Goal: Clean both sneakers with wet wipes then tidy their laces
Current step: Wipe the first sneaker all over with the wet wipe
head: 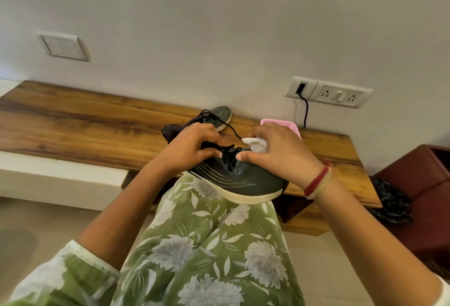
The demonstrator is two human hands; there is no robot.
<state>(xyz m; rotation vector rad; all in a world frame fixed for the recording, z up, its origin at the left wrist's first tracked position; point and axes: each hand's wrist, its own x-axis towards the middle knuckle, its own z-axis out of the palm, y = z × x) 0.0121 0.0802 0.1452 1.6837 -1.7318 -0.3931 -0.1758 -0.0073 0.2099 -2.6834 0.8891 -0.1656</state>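
A: Quick, where are the shoes?

B: Near sneaker (246, 179) is on her lap (214, 232), sole toward us, toe to the right, just in front of the tabletop (85, 120). Far sneaker (219, 114) sits on the tabletop behind her hands, with a loose lace trailing over the wood.

A: Hands?

B: Left hand (192, 145) has a narrow grip, fingertips pinching the black laces (229, 153) at the top of the near sneaker. Right hand (280, 157) has a crumpled white wipe (255, 145) bunched in its fingers, and its thumb presses on the upper just beside the laces.

A: So which step, wiping or laces?

B: My call: the lace area of the near sneaker. The wipe is in hand but not flat on the shoe, so it's either wiping round the eyelets or switching to tidying. Can't tell which.

A: Far one done?

B: Can't judge clean or not from here. Its lace is untidy, so that part is left.

A: Next move needs?

B: Probably free the right hand. Drop the wipe, maybe in the bin (418, 184) at right or by the pink basket (285, 125) behind it. Then both hands on the laces, with the shoe steady on the lap so it doesn't slide off.
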